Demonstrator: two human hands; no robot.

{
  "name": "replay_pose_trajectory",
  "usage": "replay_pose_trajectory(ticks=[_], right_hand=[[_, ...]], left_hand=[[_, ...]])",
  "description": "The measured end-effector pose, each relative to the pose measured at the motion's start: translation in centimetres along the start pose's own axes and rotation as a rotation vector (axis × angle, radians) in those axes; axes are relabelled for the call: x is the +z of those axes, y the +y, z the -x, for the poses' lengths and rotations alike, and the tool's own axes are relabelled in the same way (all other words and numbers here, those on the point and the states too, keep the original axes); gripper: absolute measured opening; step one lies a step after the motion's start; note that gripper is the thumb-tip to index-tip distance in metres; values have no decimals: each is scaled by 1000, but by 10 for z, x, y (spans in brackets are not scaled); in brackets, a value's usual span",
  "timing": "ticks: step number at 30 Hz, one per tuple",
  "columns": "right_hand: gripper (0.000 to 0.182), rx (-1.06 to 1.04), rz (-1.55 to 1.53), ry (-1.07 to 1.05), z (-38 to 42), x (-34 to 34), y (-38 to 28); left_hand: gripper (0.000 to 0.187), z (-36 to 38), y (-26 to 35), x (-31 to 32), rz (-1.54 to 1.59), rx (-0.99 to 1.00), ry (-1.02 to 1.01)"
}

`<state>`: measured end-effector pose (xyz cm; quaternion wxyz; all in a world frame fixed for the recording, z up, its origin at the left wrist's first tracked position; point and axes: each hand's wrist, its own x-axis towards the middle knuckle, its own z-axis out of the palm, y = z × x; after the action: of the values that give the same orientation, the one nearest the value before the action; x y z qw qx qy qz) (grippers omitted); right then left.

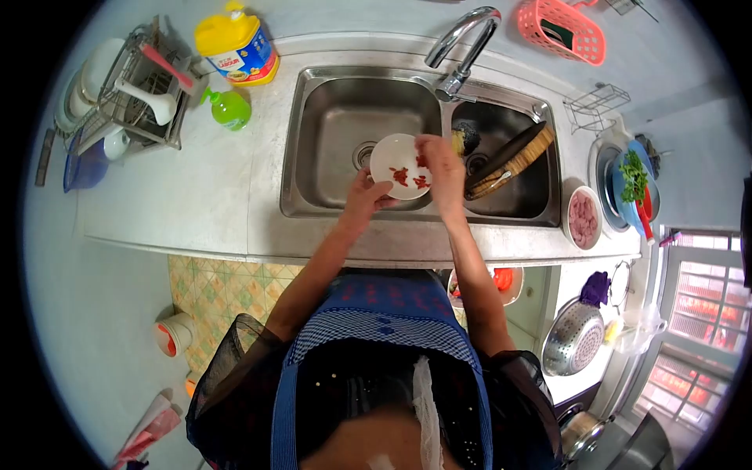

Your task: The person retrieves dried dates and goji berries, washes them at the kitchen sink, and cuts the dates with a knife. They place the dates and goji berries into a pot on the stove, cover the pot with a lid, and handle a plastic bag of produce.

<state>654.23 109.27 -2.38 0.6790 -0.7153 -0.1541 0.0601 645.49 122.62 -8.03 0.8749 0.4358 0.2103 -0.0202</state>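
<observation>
A white bowl (pixel 386 162) with small red pieces (pixel 400 176) in it is held over the right part of the left sink basin (pixel 329 110). My left hand (pixel 366 199) grips the bowl's lower left rim, with the thumb over the edge. At the bowl's right side is my right hand (pixel 441 168), its fingers curled over the rim around some red pieces. How much those fingers hold is partly hidden by the hand itself.
The faucet (pixel 470 55) arches behind the basins. In the right basin lie a dark blade-like item (pixel 509 157) and a brown ridged item (pixel 523 166). A bowl of pink meat (pixel 583 219) stands right of the sink; a green soap bottle (pixel 230 110) and yellow jug (pixel 235 47) stand left.
</observation>
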Motion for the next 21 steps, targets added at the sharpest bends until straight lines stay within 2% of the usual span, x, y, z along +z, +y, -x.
replay_pose_trajectory(ticks=[1,3,4,6,7,10,11,13,15,17,19,21], right_hand=[[21,-123,277,-58,4,5,3],[23,-511,570,-239,1,4,8],[23,-502,585,-215,3,3,4],[27,102,213,-151,10,0,-8],[34,186,58,-138,8,-5,-13],[37,323,-368,-26,11,-9,-46],[37,316,-357,-9,15,-7,-49],[33,19,-208,66,24,2,-54],[22,-186,243,184,37,23,-40],[25,-137,635,-193,50,22,-17],[32,-199,626,-140,54,26,-34],[34,-89,515,4,60,16,-56]], left_hand=[[49,-1,0,2,-35,-5,-30],[48,-1,2,6,-66,-13,-57],[47,0,4,6,-86,-13,-60],[47,1,7,5,-69,-33,-126],[46,3,9,3,-49,-39,-167],[47,5,10,-1,-53,-51,-256],[47,6,10,-2,-50,-56,-277],[49,14,16,-4,-86,-91,-272],[50,17,17,-8,-67,-94,-299],[50,21,17,-11,-48,-101,-329],[51,22,18,-12,-73,-78,-305],[51,24,14,-17,-96,-89,-316]])
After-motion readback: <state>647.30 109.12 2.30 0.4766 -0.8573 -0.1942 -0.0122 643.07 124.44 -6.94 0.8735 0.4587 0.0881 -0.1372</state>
